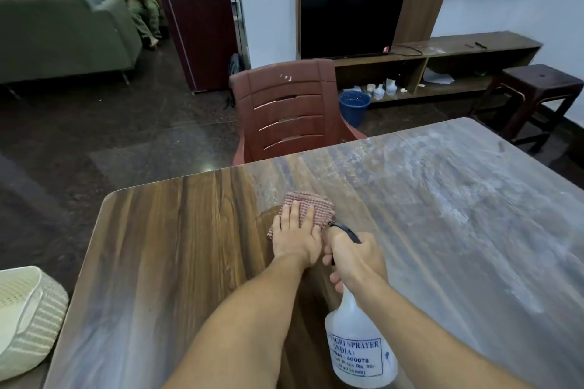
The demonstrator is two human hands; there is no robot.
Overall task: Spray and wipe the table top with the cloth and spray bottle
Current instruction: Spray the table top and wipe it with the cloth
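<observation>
A wooden table top [177,262] fills the lower view; its left part looks dark and clean, its right part [458,215] is dusty and whitish. My left hand [295,237] lies flat, fingers spread, pressing a red-and-white checked cloth [319,207] onto the table near the border of the dusty area. My right hand [350,257] grips the black trigger head of a translucent white spray bottle [360,347], held above the table just right of the cloth, its nozzle pointing forward-left.
A brown plastic chair [284,110] stands at the table's far edge. A cream woven basket [25,316] sits at the left beside the table. Further off are a blue bucket [354,106], a dark stool [537,95], a TV unit [352,24], and a green sofa [63,35] with a seated person.
</observation>
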